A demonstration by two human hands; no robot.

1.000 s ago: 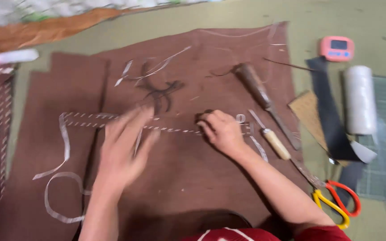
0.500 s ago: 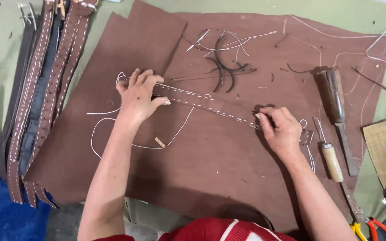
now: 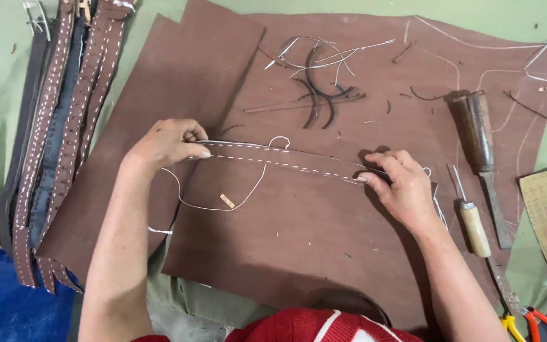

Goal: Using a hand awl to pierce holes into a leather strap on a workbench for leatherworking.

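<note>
Left hand (image 3: 167, 144) and right hand (image 3: 401, 187) each pinch an end of the narrow brown white-stitched leather strap (image 3: 280, 156), stretching it flat across the brown leather sheet (image 3: 299, 253).

The strap (image 3: 286, 158) looks like matt brown leather with pale thread stitching, as does the sheet (image 3: 324, 240) under it. The awl (image 3: 470, 218) has a smooth pale wooden handle and a thin metal point.
</note>
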